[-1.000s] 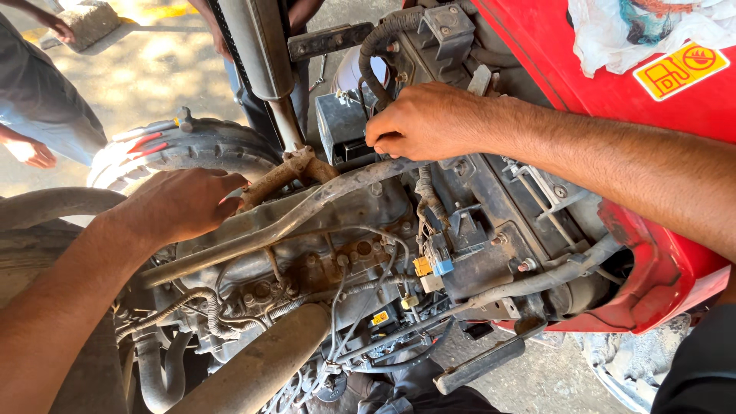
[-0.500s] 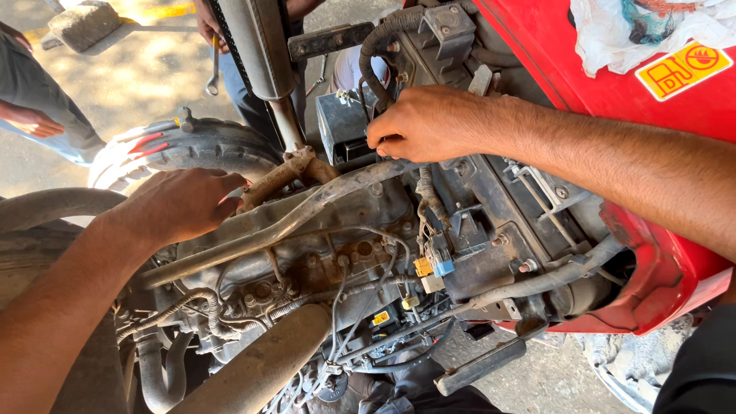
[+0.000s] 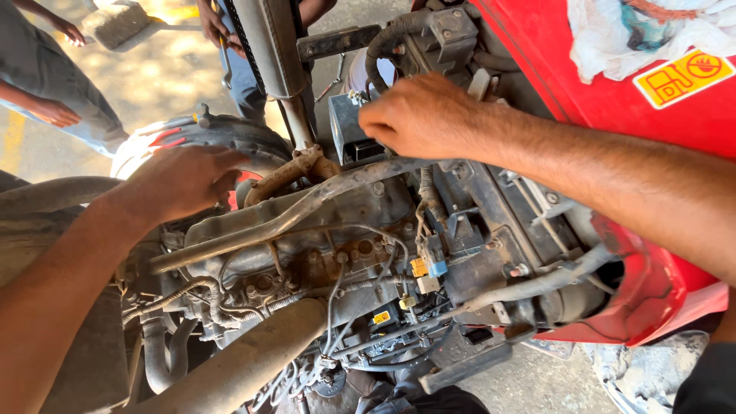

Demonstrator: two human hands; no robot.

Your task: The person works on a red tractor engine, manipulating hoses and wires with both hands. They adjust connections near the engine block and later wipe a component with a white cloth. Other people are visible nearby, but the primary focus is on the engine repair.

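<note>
Clearly, the right hand (image 3: 425, 115) is laid palm-down at the upper edge of the dusty grey engine block (image 3: 322, 230), its fingers curled over the small black box-shaped component (image 3: 354, 138) that sits just beside the rusty tan pipe elbow (image 3: 287, 172); whether anything is pinched beneath them cannot be told. The left hand (image 3: 188, 180) is rested at the block's left edge, fingers loosely bent and close together, their tips just short of that elbow. From the elbow a long grey metal tube (image 3: 261, 230) is run down-left across the block, its long axis slanting away from the right hand and under the left, which is the nearer to it.
</note>
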